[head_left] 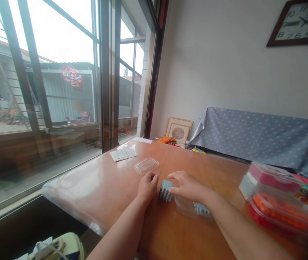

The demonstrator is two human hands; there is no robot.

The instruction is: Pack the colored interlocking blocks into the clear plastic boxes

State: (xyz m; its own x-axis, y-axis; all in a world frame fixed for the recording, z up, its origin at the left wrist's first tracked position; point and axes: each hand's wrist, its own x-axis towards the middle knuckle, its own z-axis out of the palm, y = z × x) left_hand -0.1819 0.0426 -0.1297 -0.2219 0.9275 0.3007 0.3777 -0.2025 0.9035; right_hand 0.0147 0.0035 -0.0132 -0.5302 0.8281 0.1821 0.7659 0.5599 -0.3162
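Observation:
A stack of grey tiles with toothed edges stands on the table in front of me. Just left of it is my left hand, its fingers curled together; whatever they may hold is hidden. On the stack's right side, my right hand reaches in with thumb and fingers apart, near or touching the top tile; contact is unclear. Under that hand sits a clear plastic container, partly covered by my forearm. More grey toothed pieces show at the container's right side. Beyond my left hand lies a clear lid.
A printed paper lies toward the window side of the wooden table. At right are a tub with orange pieces and a pink-and-white box. A cloth-covered piece of furniture stands behind.

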